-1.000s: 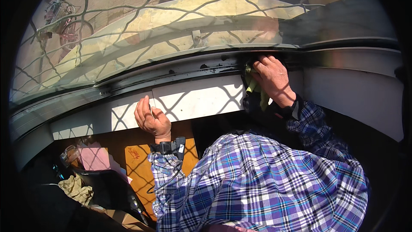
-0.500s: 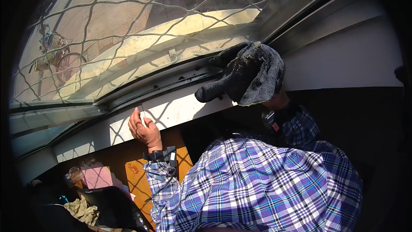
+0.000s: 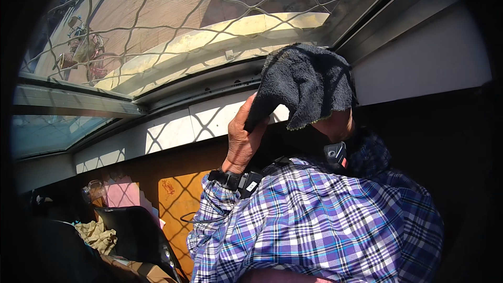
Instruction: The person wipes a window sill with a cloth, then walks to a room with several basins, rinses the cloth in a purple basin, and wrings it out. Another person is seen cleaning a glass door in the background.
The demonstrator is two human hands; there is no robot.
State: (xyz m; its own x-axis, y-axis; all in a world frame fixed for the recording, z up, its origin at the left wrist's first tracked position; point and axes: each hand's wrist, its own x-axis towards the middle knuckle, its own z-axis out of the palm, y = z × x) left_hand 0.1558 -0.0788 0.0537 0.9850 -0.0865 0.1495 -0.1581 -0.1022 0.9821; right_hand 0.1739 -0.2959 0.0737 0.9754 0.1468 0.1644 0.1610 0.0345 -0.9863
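Note:
A dark grey towelling cloth (image 3: 309,84) hangs in front of the window track and the white sill. My left hand (image 3: 243,139) pinches its lower left end between thumb and fingers. At the cloth's lower right, my right hand (image 3: 334,126) holds it up from beneath; the cloth covers those fingers. The cloth is rumpled, with a pale fringe along its lower edge. Right behind it lie the metal window track (image 3: 220,89) and the sunlit white sill (image 3: 212,120).
Wire mesh (image 3: 157,31) spans the window opening, and a sliding window frame (image 3: 78,102) stands at the left. Below the sill are an orange-brown board (image 3: 183,194), a black bag (image 3: 133,230), a crumpled beige cloth (image 3: 97,236) and pink paper (image 3: 123,194).
My left hand has moved right from over the sill and taken hold of the cloth's left end. The cloth has lifted off the track and spread out. The view has shifted slightly.

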